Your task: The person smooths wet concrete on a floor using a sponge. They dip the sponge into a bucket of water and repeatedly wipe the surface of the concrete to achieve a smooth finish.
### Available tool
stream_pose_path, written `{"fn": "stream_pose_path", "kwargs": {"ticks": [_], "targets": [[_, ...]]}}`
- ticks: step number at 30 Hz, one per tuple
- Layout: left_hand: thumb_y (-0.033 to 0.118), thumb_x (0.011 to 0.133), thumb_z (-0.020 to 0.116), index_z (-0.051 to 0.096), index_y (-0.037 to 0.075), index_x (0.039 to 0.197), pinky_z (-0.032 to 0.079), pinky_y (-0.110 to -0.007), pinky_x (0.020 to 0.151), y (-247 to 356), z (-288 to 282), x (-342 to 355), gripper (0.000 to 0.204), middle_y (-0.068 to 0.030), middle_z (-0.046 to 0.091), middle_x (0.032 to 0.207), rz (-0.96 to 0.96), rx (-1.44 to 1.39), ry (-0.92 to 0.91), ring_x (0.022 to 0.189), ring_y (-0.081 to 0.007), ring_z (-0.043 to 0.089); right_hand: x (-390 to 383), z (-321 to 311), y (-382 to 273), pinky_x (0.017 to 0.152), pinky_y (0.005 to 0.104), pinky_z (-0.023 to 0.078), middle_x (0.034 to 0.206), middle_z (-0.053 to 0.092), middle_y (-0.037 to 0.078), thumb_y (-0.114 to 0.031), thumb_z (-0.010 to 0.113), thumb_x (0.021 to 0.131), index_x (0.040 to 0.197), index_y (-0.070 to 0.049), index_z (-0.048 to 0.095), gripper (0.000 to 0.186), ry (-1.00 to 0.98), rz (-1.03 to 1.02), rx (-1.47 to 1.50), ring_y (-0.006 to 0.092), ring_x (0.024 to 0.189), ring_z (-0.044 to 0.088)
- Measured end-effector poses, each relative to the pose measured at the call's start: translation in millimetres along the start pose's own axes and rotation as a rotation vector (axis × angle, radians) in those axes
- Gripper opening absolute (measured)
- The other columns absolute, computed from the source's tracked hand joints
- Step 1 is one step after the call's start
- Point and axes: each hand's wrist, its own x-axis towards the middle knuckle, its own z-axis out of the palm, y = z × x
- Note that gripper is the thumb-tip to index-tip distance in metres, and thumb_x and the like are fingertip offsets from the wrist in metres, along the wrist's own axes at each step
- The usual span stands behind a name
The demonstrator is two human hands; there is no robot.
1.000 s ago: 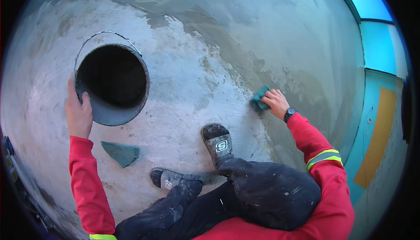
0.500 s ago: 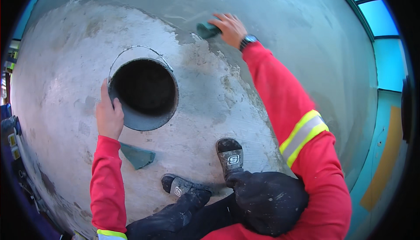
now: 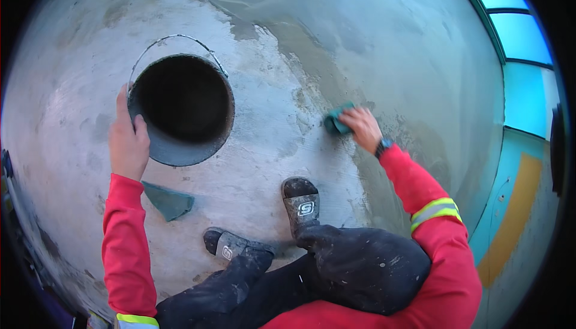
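Note:
A dark bucket [image 3: 180, 155] with a thin wire handle stands on the floor at left, its mouth facing up and its inside too dark to read. My left hand [image 3: 129, 140] grips the near-left side of its rim, thumb and fingers on either side of the edge. In my right hand [image 3: 363, 127] is a green curled pad [image 3: 337, 120], its exact kind unclear. That hand presses the pad down along the border between wet grey plaster [image 3: 414, 59] and the paler dry floor [image 3: 264, 161].
A flat teal piece with pointed corners [image 3: 169, 202] lies on the floor below the bucket. My feet in grey slippers [image 3: 302, 206] are planted close to the work. Teal wall panels and a yellow board [image 3: 513, 221] edge the floor at right; dark items line the left rim.
My right hand has swept the green pad toward me and to the right along the plaster border. My left hand keeps its hold on the bucket; the whole view has shifted slightly.

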Motion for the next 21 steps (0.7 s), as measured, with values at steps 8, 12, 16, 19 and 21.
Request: {"fn": "stream_pose_path", "kwargs": {"ticks": [8,12,16,19,21], "targets": [[0.001,0.086,0.044,0.033,0.012,0.142,0.045,-0.044,0.067,10,3,6,0.057,-0.0249,0.060,0.078,0.002,-0.023,-0.036,0.067,-0.0393,0.059,-65,-42,1,0.087,0.0384,0.042,0.103,0.062,0.008,0.007,0.054,0.059,0.101,-0.010,0.064,0.046,-0.117,0.116,0.116,0.0289,0.100,0.053],[0.001,0.086,0.043,0.034,0.011,0.141,0.044,-0.045,0.066,7,4,4,0.057,-0.0252,0.059,0.075,-0.003,-0.009,-0.030,0.065,-0.0401,0.058,90,-58,15,0.089,0.0399,0.042,0.107,0.063,0.008,0.009,0.052,0.063,0.102,-0.010,0.064,0.045,0.228,-0.038,0.103,0.0306,0.100,0.053],[0.000,0.085,0.044,0.034,0.010,0.141,0.044,-0.045,0.065,12,0,0,0.057,-0.0251,0.058,0.073,0.013,-0.025,-0.010,0.064,-0.0399,0.058,243,-47,25,0.094,0.0399,0.041,0.117,0.061,0.004,0.003,0.052,0.075,0.114,-0.016,0.061,0.045,0.457,-0.129,-0.051,0.0288,0.110,0.052],[0.000,0.085,0.045,0.035,0.011,0.141,0.043,-0.046,0.064,19,-5,-4,0.057,-0.0250,0.057,0.072,-0.006,0.051,-0.006,0.065,-0.0397,0.058,299,-45,16,0.095,0.0404,0.040,0.117,0.060,0.003,0.001,0.052,0.078,0.116,-0.017,0.060,0.043,0.486,-0.134,-0.095,0.0276,0.111,0.052],[0.000,0.089,0.042,0.032,0.006,0.141,0.044,-0.039,0.091,30,-7,-4,0.054,-0.0234,0.057,0.121,-0.197,-0.069,-0.178,0.105,-0.0396,0.059,303,-40,14,0.093,0.0395,0.041,0.115,0.060,0.002,0.001,0.052,0.078,0.116,-0.018,0.060,0.043,0.518,-0.143,-0.155,0.0261,0.110,0.052]]}}
